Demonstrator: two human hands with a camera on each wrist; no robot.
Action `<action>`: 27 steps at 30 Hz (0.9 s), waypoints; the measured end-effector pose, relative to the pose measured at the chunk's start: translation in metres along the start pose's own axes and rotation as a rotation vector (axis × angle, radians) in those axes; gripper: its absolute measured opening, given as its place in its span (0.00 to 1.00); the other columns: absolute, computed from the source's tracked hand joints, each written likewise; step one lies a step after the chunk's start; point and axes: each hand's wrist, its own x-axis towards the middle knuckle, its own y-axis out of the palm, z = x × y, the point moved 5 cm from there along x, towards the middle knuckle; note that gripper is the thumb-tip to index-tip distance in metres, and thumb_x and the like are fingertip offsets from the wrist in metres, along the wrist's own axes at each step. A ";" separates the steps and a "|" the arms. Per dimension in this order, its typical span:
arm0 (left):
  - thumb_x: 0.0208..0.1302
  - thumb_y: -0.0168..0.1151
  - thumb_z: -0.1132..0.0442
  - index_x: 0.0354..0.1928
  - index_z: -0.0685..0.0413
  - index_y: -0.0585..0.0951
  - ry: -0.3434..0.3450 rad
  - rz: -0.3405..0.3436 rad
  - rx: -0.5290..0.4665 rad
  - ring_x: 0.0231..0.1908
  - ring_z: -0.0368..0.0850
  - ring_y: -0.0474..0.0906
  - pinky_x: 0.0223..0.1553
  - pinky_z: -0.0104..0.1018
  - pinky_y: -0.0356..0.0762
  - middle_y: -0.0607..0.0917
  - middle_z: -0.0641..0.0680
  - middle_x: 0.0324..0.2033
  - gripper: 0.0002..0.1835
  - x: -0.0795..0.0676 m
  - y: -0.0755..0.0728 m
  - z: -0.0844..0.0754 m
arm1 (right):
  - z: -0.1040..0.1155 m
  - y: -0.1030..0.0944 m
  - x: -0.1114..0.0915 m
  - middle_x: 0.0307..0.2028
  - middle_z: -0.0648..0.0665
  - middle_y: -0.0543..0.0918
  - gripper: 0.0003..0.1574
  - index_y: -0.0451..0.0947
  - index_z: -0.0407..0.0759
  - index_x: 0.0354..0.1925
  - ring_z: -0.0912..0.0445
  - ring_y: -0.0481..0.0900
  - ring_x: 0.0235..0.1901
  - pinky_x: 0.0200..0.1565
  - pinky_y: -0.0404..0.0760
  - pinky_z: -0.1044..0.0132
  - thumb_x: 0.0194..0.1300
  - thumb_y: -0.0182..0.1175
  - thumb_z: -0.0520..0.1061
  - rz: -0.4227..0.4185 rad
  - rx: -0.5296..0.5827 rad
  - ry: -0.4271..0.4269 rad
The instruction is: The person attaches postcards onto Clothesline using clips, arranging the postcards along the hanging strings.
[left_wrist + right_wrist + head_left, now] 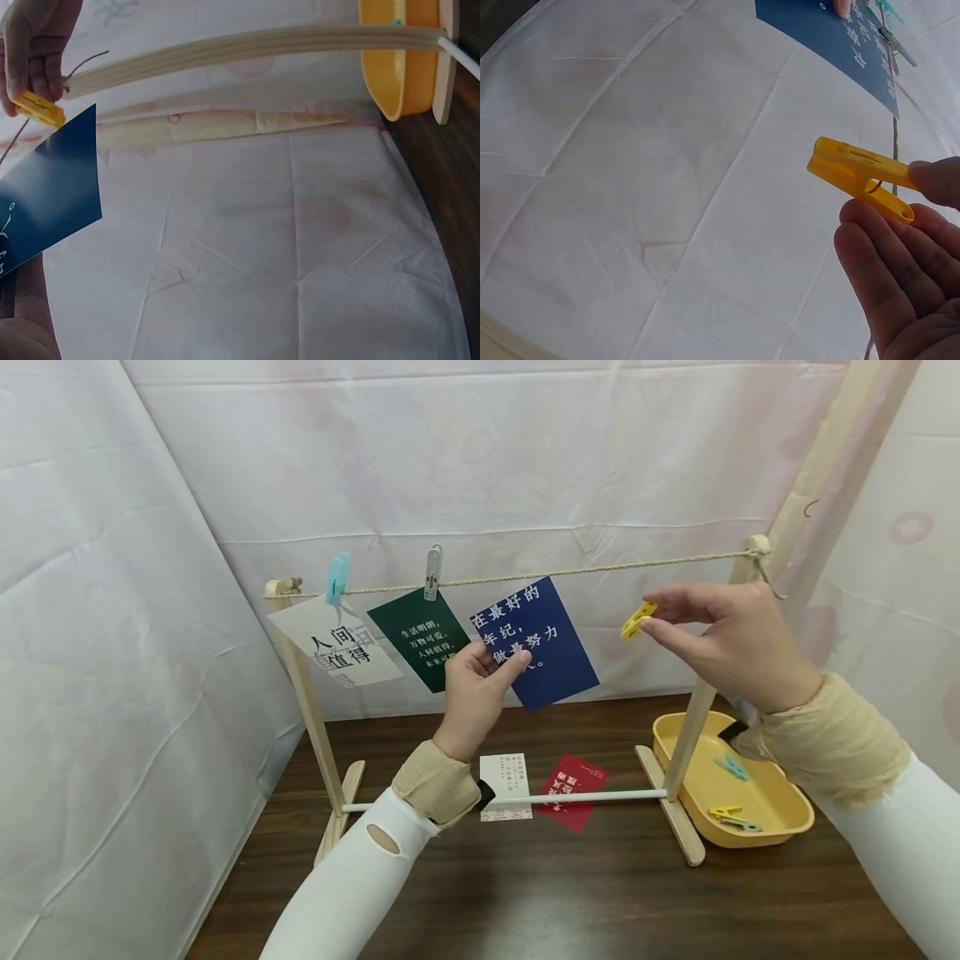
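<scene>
Blue card (564,647): I held it pinched in the left hand (476,693), in front of the rope (622,567), not yet pegged. I pinched a yellow peg (840,165) in the right hand (731,639), apart from the card. White card (300,631) and green card (408,622) already hung pegged. I judged the second white card (504,774) and red card (579,777), on the bench (525,893), as remaining.

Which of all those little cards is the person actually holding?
The blue card, pinched in the left hand. A white card and the green card hang from the rope; another white card and the red card lie on the table.
</scene>
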 end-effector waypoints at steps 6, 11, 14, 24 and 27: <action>0.73 0.68 0.72 0.61 0.71 0.83 0.000 0.004 0.004 0.54 0.60 0.92 0.57 0.47 0.89 0.90 0.69 0.56 0.17 0.001 -0.001 0.000 | 0.013 0.000 0.011 0.37 0.32 0.93 0.15 0.89 0.26 0.46 0.87 0.80 0.42 0.47 0.78 0.88 0.58 0.75 0.24 -0.038 0.029 -0.057; 0.74 0.68 0.71 0.61 0.70 0.83 -0.003 -0.001 0.016 0.54 0.61 0.92 0.57 0.47 0.89 0.90 0.68 0.56 0.17 0.002 -0.002 0.000 | 0.024 0.000 0.018 0.37 0.31 0.93 0.15 0.89 0.25 0.46 0.86 0.81 0.43 0.48 0.79 0.87 0.59 0.74 0.23 -0.079 0.047 -0.103; 0.74 0.68 0.71 0.62 0.70 0.83 -0.011 0.000 0.016 0.55 0.61 0.91 0.58 0.47 0.89 0.90 0.67 0.56 0.18 0.003 -0.002 0.000 | 0.031 0.000 0.021 0.37 0.32 0.93 0.13 0.90 0.27 0.45 0.85 0.82 0.44 0.49 0.79 0.86 0.61 0.74 0.23 -0.107 0.056 -0.119; 0.74 0.69 0.71 0.62 0.70 0.83 -0.016 -0.002 0.010 0.54 0.60 0.92 0.58 0.47 0.88 0.90 0.68 0.56 0.18 0.006 -0.003 0.000 | 0.042 0.005 0.039 0.37 0.30 0.93 0.06 0.89 0.24 0.42 0.90 0.77 0.46 0.53 0.79 0.85 0.65 0.72 0.27 -0.125 0.014 -0.174; 0.74 0.69 0.71 0.62 0.70 0.84 -0.017 -0.004 0.007 0.54 0.59 0.92 0.58 0.46 0.88 0.90 0.68 0.56 0.18 0.007 -0.004 0.001 | 0.045 0.008 0.045 0.37 0.30 0.93 0.06 0.89 0.24 0.42 0.89 0.78 0.46 0.53 0.80 0.84 0.66 0.72 0.27 -0.128 0.029 -0.191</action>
